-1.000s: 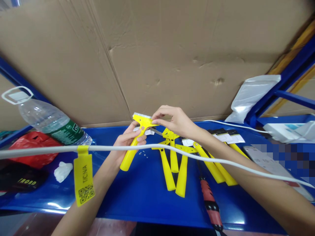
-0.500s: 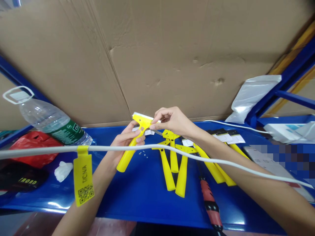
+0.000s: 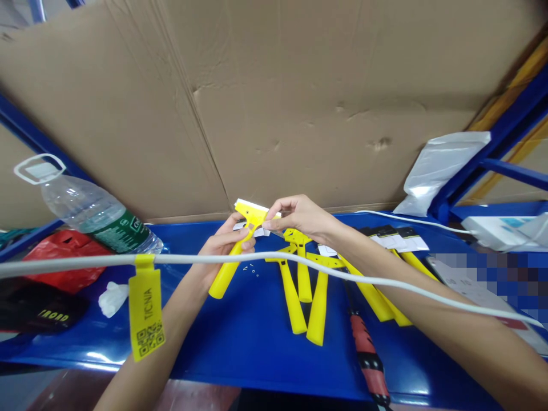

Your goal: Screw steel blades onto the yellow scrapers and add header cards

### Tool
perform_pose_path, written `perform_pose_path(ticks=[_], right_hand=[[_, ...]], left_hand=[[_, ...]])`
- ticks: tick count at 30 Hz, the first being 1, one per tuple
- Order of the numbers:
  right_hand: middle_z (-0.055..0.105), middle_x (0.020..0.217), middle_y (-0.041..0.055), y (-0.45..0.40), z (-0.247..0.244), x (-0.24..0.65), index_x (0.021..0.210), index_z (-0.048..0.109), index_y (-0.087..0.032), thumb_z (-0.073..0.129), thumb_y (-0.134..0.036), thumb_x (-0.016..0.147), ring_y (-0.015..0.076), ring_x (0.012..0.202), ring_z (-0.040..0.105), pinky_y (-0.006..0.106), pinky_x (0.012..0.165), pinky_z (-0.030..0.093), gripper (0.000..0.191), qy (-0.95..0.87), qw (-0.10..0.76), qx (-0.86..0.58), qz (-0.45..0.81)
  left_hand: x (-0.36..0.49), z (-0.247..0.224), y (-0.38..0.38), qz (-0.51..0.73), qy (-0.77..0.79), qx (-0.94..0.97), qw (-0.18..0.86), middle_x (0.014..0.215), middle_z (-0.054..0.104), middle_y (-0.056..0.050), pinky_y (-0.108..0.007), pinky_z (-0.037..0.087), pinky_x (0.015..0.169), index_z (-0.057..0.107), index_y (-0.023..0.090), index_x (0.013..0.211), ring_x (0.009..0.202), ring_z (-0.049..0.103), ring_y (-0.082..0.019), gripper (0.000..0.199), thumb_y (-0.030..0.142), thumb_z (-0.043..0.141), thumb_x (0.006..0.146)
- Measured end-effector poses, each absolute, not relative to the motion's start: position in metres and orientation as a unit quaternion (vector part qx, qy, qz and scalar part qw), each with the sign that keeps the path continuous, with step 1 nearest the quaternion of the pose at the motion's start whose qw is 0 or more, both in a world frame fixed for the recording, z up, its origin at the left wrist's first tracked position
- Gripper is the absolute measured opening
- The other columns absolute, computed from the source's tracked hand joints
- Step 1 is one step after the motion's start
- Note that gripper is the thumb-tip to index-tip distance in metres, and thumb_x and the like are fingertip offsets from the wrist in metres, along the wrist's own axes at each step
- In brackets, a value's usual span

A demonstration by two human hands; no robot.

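My left hand [image 3: 225, 242] is closed around the neck of a yellow scraper [image 3: 226, 274], its handle slanting down to the left. A pale strip runs along the top of the scraper's wide head. At the right end of that head, the fingers of my right hand [image 3: 295, 216] pinch its edge; whether a small part sits between them is hidden. Just below lie a few tiny screws [image 3: 252, 269] on the blue surface. Several yellow scraper handles [image 3: 303, 279] rest to the right, under my right forearm.
A red-and-black screwdriver [image 3: 366, 359] lies near the front edge. At left stand a large water bottle [image 3: 107, 214], a red bag [image 3: 64, 257] and crumpled tissue [image 3: 113, 298]. A white cable [image 3: 240, 257] with a yellow tag [image 3: 145, 308] crosses in front. Cardboard [image 3: 299, 103] walls the back.
Both hands and the scraper shift very slightly right in view, and the surroundings shift a little too. The grip of both hands stays much the same.
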State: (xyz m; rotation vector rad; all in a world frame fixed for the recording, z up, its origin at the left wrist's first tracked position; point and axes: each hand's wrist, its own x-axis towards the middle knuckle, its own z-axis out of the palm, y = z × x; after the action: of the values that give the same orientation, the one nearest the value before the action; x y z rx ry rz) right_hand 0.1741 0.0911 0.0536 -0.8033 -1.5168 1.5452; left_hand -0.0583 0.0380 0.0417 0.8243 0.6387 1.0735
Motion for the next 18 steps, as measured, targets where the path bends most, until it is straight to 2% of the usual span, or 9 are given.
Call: perform_pose_path(ticks=[6, 13, 16, 18], right_hand=[[0.079, 0.075, 0.0012, 0.096, 0.053, 0.178, 0.080, 0.086, -0.022, 0.112, -0.036, 0.057, 0.0144, 0.069, 0.068, 0.030, 0.071, 0.058, 0.038, -0.624, 0.419, -0.328, 0.572], [0.077, 0.076, 0.0016, 0.098, 0.052, 0.183, 0.074, 0.082, -0.021, 0.113, -0.037, 0.055, 0.0148, 0.071, 0.068, 0.030, 0.068, 0.060, 0.040, -0.637, 0.402, -0.329, 0.569], [0.079, 0.078, 0.0037, 0.098, 0.051, 0.183, 0.076, 0.083, -0.020, 0.111, -0.041, 0.058, 0.0167, 0.075, 0.070, 0.031, 0.070, 0.061, 0.039, -0.647, 0.398, -0.337, 0.556], [0.078, 0.077, 0.0035, 0.098, 0.052, 0.183, 0.077, 0.082, -0.020, 0.109, -0.044, 0.062, 0.0158, 0.072, 0.068, 0.030, 0.067, 0.058, 0.039, -0.676, 0.404, -0.341, 0.514]], left_hand=[[-0.060, 0.038, 0.043, 0.491, 0.284, 0.373, 0.735, 0.106, 0.075, -0.006, -0.021, 0.051, 0.055, 0.062, 0.022, 0.114, 0.062, 0.064, -0.010, 0.041, 0.005, 0.084, 0.085], [-0.063, 0.030, 0.047, 0.466, 0.279, 0.401, 0.737, 0.105, 0.074, -0.005, -0.022, 0.052, 0.057, 0.064, 0.023, 0.123, 0.063, 0.065, -0.010, 0.046, 0.007, 0.086, 0.085], [-0.063, 0.030, 0.047, 0.467, 0.289, 0.417, 0.724, 0.104, 0.074, -0.006, -0.022, 0.051, 0.057, 0.064, 0.022, 0.123, 0.063, 0.065, -0.010, 0.045, 0.010, 0.087, 0.086], [-0.062, 0.031, 0.046, 0.471, 0.301, 0.425, 0.712, 0.104, 0.074, -0.006, -0.023, 0.052, 0.057, 0.064, 0.021, 0.123, 0.063, 0.066, -0.011, 0.044, 0.011, 0.087, 0.086]])
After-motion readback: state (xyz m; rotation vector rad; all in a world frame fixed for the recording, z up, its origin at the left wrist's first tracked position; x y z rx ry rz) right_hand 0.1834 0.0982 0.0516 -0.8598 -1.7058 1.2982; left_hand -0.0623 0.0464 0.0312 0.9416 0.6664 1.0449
